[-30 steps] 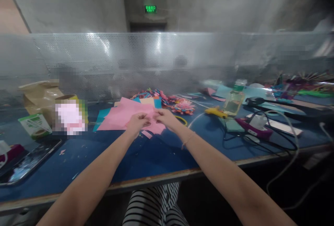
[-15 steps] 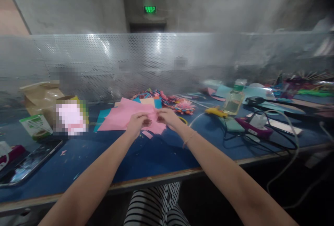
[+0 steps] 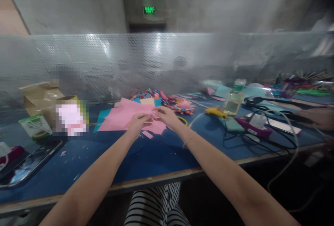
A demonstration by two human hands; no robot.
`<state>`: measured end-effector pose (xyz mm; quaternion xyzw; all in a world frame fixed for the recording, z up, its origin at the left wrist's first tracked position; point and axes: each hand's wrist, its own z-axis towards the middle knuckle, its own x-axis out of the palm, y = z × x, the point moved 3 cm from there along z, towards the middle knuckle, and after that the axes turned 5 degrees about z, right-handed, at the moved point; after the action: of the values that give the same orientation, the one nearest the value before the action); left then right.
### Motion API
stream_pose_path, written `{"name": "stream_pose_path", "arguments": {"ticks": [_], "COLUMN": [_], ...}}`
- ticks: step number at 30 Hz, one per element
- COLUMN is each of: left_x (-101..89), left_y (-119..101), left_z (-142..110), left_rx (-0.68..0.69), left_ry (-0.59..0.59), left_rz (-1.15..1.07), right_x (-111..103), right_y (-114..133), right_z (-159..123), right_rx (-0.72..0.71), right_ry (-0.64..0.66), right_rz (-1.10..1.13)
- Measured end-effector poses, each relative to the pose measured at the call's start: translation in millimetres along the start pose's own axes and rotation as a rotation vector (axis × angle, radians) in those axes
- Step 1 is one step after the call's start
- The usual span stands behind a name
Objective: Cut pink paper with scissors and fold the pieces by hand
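Both my arms reach out over a blue table [image 3: 146, 160]. My left hand [image 3: 138, 124] and my right hand [image 3: 167, 117] meet above a pile of pink paper sheets [image 3: 118, 116]. Each hand pinches a small pink piece of paper [image 3: 153, 117] between fingertips, the fingers curled and close together. More pink scraps [image 3: 158, 127] lie just under the hands. Teal sheets [image 3: 101, 116] stick out from under the pink pile.
Paper flowers [image 3: 182, 106] lie behind the pile. A yellow glue gun [image 3: 215, 111], a bottle [image 3: 233, 99], cables [image 3: 263, 133] and a power strip [image 3: 253, 128] sit at right. A phone [image 3: 28, 165], tape box [image 3: 35, 126] and paper bag [image 3: 40, 97] at left. Another person's hand [image 3: 319, 118] shows far right.
My hands have shifted slightly on the pink piece, the right fingers moving a little left. Another person's hand has come into view at the far right edge.
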<state>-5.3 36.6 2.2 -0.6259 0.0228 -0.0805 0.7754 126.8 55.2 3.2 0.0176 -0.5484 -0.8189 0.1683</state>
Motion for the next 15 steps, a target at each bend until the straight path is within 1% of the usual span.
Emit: {"name": "stream_pose_path", "arguments": {"ticks": [3,5,7,11,13,15], "left_x": [1.1,2.2,2.5,-0.8,-2.3,-3.4], "left_y": [1,1,2,5,8,11], "left_z": [0,0,1,4,7,9], "left_rx": [-0.02,-0.03,-0.032,0.029,0.062,0.066], "left_ry": [0.013,0.03,0.021,-0.078,-0.081,-0.058], "left_rz": [0.011,0.035,0.06,0.092,0.126,0.163], "right_x": [-2,-4,-6,-8,-7,-5], "right_y": [-1,-2,-2,-4,-5,-4], "right_z": [1,3,4,6,6,5], "right_rx": [-0.086,-0.107,-0.105,-0.092,-0.085,-0.081], "right_ry": [-0.009,-0.041,-0.076,-0.091,-0.079,-0.074], "right_rz": [-0.093,-0.112,-0.11,-0.101,-0.099,-0.106]}}
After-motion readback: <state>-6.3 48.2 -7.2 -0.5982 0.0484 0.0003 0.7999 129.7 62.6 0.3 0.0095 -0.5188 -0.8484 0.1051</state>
